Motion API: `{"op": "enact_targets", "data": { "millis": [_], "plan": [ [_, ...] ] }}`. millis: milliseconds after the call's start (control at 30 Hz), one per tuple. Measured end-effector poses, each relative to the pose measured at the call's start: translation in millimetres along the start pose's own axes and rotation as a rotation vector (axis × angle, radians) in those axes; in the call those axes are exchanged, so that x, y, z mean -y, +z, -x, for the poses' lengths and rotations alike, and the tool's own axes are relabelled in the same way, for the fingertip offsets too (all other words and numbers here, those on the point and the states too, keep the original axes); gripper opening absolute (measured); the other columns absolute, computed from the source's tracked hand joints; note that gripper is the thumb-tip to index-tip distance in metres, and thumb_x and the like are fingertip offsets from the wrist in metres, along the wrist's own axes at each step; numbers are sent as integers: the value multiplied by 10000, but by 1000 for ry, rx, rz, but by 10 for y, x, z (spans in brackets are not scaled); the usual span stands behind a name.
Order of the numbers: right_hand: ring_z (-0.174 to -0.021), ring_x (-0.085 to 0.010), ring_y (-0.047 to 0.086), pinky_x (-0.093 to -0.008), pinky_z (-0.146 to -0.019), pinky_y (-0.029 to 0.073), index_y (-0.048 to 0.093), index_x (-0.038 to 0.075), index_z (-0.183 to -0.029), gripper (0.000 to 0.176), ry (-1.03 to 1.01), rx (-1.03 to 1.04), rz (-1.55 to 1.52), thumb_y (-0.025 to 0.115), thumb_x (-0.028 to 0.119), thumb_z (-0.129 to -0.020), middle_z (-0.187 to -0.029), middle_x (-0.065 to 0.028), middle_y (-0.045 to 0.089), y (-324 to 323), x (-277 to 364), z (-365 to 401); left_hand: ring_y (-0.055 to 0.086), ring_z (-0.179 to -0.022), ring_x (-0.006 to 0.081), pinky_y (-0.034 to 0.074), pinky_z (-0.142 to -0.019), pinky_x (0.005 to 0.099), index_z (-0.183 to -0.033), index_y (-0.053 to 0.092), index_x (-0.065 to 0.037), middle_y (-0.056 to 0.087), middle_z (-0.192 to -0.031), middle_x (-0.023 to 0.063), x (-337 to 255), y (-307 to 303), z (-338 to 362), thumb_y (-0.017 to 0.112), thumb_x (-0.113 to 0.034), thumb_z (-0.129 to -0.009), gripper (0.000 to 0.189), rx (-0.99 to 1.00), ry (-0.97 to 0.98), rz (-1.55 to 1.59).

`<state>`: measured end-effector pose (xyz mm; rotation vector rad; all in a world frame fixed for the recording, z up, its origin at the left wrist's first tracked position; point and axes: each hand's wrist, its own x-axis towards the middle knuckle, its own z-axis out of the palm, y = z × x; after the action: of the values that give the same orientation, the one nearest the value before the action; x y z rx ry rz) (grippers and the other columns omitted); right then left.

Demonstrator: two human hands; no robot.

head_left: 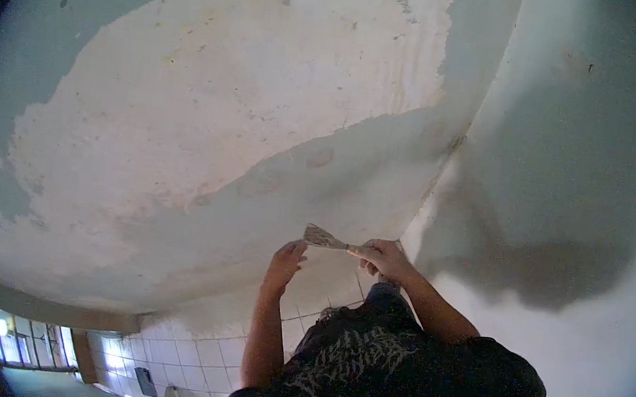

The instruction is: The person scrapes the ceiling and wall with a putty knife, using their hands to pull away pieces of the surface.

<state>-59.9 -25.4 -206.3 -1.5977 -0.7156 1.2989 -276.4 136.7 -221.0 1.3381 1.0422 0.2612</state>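
Observation:
My right hand (386, 260) is closed around the handle of a scraper (325, 239), whose flat blade points left and is smeared with pale residue. My left hand (287, 263) is raised beside the blade, fingertips right at its lower left corner and fingers slightly bent and apart. Both hands are up in front of my dark printed shirt (362, 355). Beyond them spreads a pale green painted surface (338, 161) with a large bare whitish patch (211, 98) that has ragged edges.
An adjoining wall (578, 151) meets the painted surface along a corner at the right, and a dark shadow falls on it. White tiles (196, 354) run below at the left. A barred window (22, 341) lets in light at the lower left, near a small dark object (145, 381).

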Motion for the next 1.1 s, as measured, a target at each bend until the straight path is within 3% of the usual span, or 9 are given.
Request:
{"op": "enact_targets", "data": {
  "millis": [200, 267, 333, 400, 600, 733, 867, 967, 1100],
  "plan": [
    [-643, -124, 560, -280, -585, 475, 630, 18, -963, 285, -206, 39, 120, 598, 287, -875, -762, -53, 624, -238, 361, -37, 572, -1049, 225, 499, -865, 381, -1145, 543, 9, 590, -1141, 107, -544, 352, -35, 480, -287, -934, 369, 28, 225, 234],
    [-691, -185, 622, -339, -638, 506, 618, 14, -986, 311, -368, -75, 345, 635, 291, -844, -824, -103, 661, -323, 443, -171, 573, -1051, 222, 508, -861, 380, -1152, 537, 26, 592, -1136, 112, -657, 277, -15, 473, -254, -939, 358, -26, 296, 194],
    [-763, -266, 640, -368, -697, 509, 607, 5, -1017, 367, -342, -132, 539, 628, 328, -843, -872, -148, 660, -411, 752, -112, 586, -1037, 228, 513, -851, 369, -1165, 539, 27, 598, -1137, 117, -565, 54, -62, 507, -227, -923, 352, -95, 373, 132],
    [-785, -300, 634, -381, -722, 506, 606, 12, -1028, 379, -373, -131, 628, 624, 342, -842, -887, -162, 654, -481, 971, -88, 606, -888, 138, 495, -813, 307, -1082, 618, -4, 651, -968, 55, -870, 22, 183, 568, -209, -906, 275, -222, 334, 211],
    [-912, -345, 599, -404, -814, 480, 598, 9, -1040, 380, -641, -171, 916, 622, 327, -835, -989, -191, 621, -558, 1456, -280, 592, -967, 171, 485, -822, 324, -1091, 613, -26, 638, -1036, 71, -1007, -150, 186, 558, -297, -906, 333, -303, 227, 83],
    [-978, -334, 574, -392, -871, 456, 591, 8, -1051, 346, -752, -155, 940, 638, 265, -825, -1017, -187, 612, -356, 1710, -295, 584, -855, 114, 465, -792, 278, -1059, 624, 6, 659, -936, 62, -1113, -139, 241, 581, -213, -901, 273, -293, 262, 98],
    [-892, -342, 602, -411, -796, 485, 600, 14, -1002, 318, -924, -86, 897, 630, 284, -835, -951, -182, 625, -285, 1563, -376, 575, -862, 104, 451, -805, 266, -1051, 619, 21, 659, -918, 62, -1226, 84, 302, 594, -201, -892, 275, -197, 343, 52],
    [-761, -324, 629, -377, -700, 495, 557, 5, -1050, 293, -671, 240, 599, 591, 232, -867, -855, -174, 636, -216, 1526, -382, 577, -863, 110, 450, -814, 269, -1042, 621, 18, 656, -933, 62, -1291, 211, 149, 582, -180, -895, 249, -83, 420, -21],
    [-712, -172, 614, -303, -609, 496, 518, 25, -1068, 210, -574, 293, 564, 519, 173, -920, -836, -90, 640, -230, 1476, -280, 579, -922, 161, 434, -873, 308, -1089, 598, 8, 641, -1006, 82, -1625, 480, 113, 534, -205, -919, 280, 54, 463, -83]
  ]
}}
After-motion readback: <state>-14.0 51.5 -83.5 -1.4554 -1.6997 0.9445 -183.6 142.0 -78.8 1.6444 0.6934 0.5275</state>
